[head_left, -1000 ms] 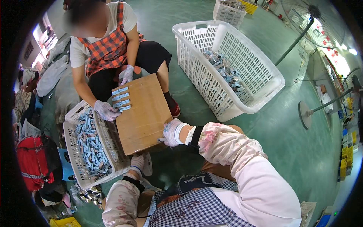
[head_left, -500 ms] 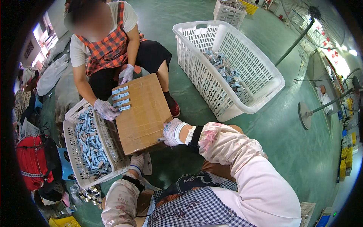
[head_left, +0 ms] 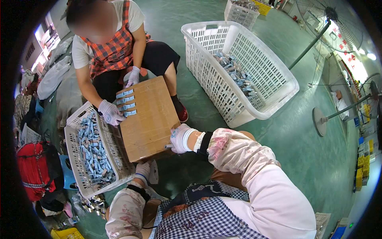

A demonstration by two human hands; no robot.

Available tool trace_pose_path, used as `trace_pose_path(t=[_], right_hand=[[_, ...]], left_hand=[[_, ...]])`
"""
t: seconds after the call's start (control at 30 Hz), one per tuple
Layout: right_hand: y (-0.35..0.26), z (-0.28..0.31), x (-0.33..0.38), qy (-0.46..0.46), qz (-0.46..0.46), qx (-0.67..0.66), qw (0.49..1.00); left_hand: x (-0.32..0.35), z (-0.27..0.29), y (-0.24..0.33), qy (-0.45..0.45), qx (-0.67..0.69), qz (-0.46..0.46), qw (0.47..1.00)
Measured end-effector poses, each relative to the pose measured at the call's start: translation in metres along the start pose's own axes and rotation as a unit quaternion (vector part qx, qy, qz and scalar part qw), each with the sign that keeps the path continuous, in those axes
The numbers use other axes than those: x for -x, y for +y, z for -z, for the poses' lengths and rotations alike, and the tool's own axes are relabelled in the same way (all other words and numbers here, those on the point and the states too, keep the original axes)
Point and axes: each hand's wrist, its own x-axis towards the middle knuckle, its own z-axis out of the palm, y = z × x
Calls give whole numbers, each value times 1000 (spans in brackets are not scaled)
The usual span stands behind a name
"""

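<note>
Grasping the box (head_left: 149,119) by its near right edge, your right grip (head_left: 181,138) is gloved and closed there in the head view. Your left grip (head_left: 143,171), gloved too, is by the box's near edge, its fingers partly hidden underneath, so you cannot tell whether it is clenched or just supporting. The box lies between you and a co-worker (head_left: 105,53), its broad face up, with four blue clips (head_left: 126,107) in a row near its far left corner (what it rests on is hidden). One of the co-worker's gloved hands (head_left: 111,113) is at its left edge beside the clips; the other is at its far edge. Just left of the box, a white crate (head_left: 82,181) holds a heap of similar clips; beyond your right forearm, a larger white basket (head_left: 207,59) stands on the green floor (head_left: 302,151).
</note>
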Motion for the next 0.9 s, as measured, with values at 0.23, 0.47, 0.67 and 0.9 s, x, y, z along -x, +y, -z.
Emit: trace_pose_path(t=[0.23,0.47,0.67,0.9], right_hand=[[0,0,-4,-28,-6,0,1000],[0,0,-3,-24,-3,2,1000],[-1,2,-5,-26,-6,0,1000],[3,-2,-3,-29,-16,-5,999]], left_hand=[[-6,3,-11,-17,-123,-65,990],[-4,2,-10,-24,-89,-92,991],[-4,-4,-12,20,-11,-67,997],[13,10,45,-10,-114,-28,993]])
